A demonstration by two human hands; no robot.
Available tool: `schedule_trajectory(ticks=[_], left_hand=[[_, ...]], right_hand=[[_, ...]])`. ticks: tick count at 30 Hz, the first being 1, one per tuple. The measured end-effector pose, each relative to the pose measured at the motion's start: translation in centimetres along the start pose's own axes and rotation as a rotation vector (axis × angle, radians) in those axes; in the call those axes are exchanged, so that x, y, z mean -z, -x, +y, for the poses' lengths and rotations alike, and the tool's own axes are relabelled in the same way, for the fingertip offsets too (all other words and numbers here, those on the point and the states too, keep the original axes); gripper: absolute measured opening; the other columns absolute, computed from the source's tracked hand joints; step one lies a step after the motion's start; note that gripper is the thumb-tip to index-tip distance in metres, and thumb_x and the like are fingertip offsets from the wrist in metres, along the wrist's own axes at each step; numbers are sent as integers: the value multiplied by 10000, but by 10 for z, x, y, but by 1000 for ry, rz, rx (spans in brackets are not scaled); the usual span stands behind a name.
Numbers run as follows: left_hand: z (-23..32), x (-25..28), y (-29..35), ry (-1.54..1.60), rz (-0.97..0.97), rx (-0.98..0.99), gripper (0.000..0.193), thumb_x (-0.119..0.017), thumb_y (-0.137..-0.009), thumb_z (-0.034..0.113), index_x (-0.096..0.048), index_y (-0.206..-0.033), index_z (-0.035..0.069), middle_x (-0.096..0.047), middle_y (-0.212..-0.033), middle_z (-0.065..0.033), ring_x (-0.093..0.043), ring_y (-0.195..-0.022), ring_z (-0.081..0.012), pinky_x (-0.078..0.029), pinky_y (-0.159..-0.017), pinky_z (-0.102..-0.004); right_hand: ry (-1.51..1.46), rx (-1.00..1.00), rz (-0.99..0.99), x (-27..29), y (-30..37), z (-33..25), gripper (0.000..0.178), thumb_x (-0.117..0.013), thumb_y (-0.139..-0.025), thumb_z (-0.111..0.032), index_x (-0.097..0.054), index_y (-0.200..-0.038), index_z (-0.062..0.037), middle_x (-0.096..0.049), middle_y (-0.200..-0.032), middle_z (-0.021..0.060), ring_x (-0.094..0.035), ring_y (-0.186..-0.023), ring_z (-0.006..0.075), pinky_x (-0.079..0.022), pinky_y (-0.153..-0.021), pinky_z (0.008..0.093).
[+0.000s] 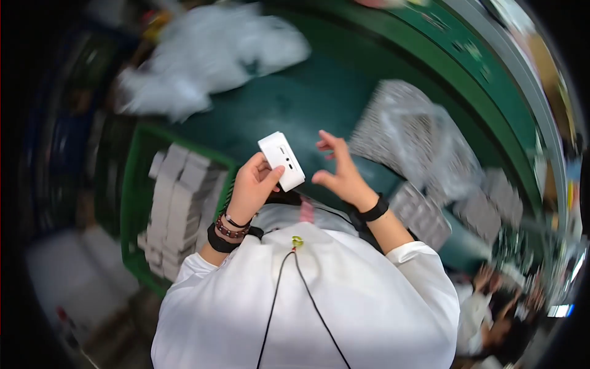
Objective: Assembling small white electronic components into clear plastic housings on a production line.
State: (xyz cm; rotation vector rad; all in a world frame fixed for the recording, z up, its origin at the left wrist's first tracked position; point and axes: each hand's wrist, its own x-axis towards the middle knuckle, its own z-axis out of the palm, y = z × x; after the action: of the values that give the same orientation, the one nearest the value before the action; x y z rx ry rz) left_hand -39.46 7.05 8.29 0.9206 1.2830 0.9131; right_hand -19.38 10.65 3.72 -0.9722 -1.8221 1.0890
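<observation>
My left hand (251, 187) grips a white rectangular plastic housing (284, 165) by its lower left side, thumb on top. Small dark slots and holes show on the face turned up. To the right of it, apart from the housing, my right hand (342, 172) is raised with its fingers spread and nothing in them. Beneath both hands lies a dark green work surface (270, 104). Both wrists wear black bands, and beads circle the left one.
At the left a green crate (132, 203) holds stacked white-grey boxes (178, 203). Clear plastic bags (215, 52) lie at the far left. Plastic-wrapped grey trays (412, 132) are at the right, with more grey trays (421, 215) nearer me. Other people (485, 307) are at the lower right.
</observation>
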Motion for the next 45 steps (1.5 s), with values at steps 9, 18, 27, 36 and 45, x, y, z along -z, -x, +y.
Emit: schedule_trajectory(ticks=[9,18,27,36,45], left_hand=[[-27,-145,-37,358,-484,701,210,-533,-844,105,-504,-1034,19,-592,-934,-44,-581,-773,-111,-445,-670,-201],[-43,-52,-52,-135,-393,68,128,-510,-857,149,-503,-921,38,-570,-779,-31,-557,-695,-110,-433,-623,-226],[-111,209,-14,-947,824,-154,398,-653,-730,204,-470,-1047,47,-540,-1002,-120,-533,-920,-252,-428,-779,-347],[-189,253,-44,-1281,565,-49,976,-762,-528,428,-277,-1315,114,-261,-1329,-141,-266,-1207,-320,-268,-957,-449],[-200,257,-69,-1319,659,-36,903,-741,-516,485,-359,-1251,127,-323,-1243,-172,-344,-1095,-328,-282,-926,-442]], right_hand=[[320,-537,474,32,132,30,596,-609,-733,-106,-324,-1249,-20,-425,-1118,204,-442,-1025,362,-366,-875,383],[974,-590,381,67,138,125,224,-417,-838,-107,-507,-1006,10,-522,-946,209,-491,-899,365,-393,-772,442],[1413,-640,436,55,96,83,282,-591,-689,-95,-545,-961,-32,-496,-932,198,-474,-878,349,-385,-742,428],[965,-233,42,-72,-19,23,276,-598,-722,-74,-545,-989,-33,-428,-1006,198,-409,-927,347,-349,-779,433],[803,-340,-127,-88,-9,14,239,-599,-703,-32,-555,-937,-26,-462,-981,157,-442,-895,327,-382,-750,408]])
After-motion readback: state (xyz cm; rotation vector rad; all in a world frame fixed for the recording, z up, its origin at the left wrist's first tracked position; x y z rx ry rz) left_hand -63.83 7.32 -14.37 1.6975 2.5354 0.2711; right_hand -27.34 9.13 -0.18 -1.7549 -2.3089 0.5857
